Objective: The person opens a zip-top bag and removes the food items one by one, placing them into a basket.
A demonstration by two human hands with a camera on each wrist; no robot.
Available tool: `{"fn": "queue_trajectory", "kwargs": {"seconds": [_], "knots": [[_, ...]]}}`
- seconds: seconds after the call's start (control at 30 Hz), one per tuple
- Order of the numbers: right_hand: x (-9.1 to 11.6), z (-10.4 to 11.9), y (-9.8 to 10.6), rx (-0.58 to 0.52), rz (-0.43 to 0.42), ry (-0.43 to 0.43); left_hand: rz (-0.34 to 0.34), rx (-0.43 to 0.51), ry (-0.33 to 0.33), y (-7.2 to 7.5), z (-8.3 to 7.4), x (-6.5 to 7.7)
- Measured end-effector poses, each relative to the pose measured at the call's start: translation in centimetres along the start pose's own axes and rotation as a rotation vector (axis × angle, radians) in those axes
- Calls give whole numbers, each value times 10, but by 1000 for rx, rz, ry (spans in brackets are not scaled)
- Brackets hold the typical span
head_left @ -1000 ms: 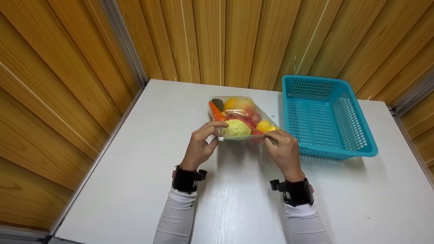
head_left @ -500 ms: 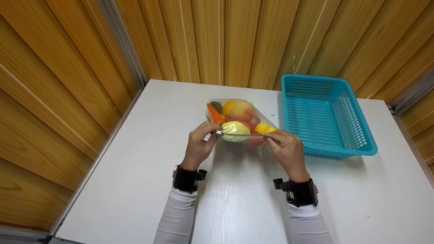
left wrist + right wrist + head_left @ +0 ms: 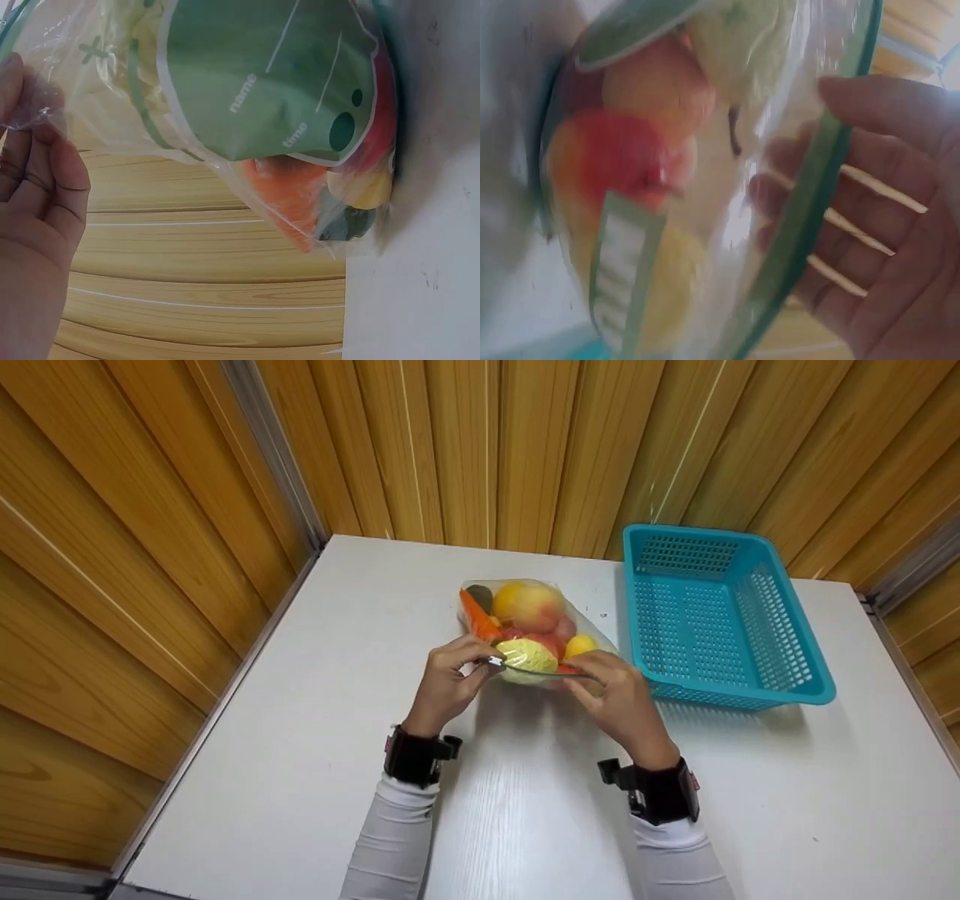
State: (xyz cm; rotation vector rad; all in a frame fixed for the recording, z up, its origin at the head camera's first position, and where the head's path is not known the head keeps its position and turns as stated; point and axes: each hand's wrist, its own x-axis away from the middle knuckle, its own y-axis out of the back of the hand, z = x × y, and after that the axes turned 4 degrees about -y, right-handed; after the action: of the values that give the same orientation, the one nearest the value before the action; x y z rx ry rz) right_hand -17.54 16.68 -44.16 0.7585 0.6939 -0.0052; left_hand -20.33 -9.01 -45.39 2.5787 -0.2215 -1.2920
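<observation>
A clear zip bag [image 3: 262,90] with a green printed panel stands on the white table, filled with produce. Through the film show a carrot [image 3: 477,615], a pale yellow-green cabbage-like piece [image 3: 527,655], a peach-like fruit [image 3: 538,607] and a yellow fruit [image 3: 580,646]. My left hand [image 3: 448,682] pinches the bag's top left corner, beside a small white slider [image 3: 496,661]. With the thumb on the near side and the fingers behind, my right hand [image 3: 619,705] pinches the green zip strip [image 3: 810,195] farther right. In the head view, the right fingertips are partly hidden.
A turquoise perforated basket [image 3: 720,630] stands right of the bag, close behind the right hand. The white table [image 3: 360,622] meets wood-panelled walls [image 3: 525,450] at the back and left.
My right hand first shifted slightly right, then came left along the zip strip towards the left hand. The bag's top edge now sags between the hands. The left hand moved only slightly.
</observation>
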Motion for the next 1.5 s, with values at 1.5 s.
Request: {"fn": "queue_trajectory", "kwargs": {"seconds": [1.5], "knots": [[-2,29,-46,-168,-178,225,249,74,97,3,-1,3]]}}
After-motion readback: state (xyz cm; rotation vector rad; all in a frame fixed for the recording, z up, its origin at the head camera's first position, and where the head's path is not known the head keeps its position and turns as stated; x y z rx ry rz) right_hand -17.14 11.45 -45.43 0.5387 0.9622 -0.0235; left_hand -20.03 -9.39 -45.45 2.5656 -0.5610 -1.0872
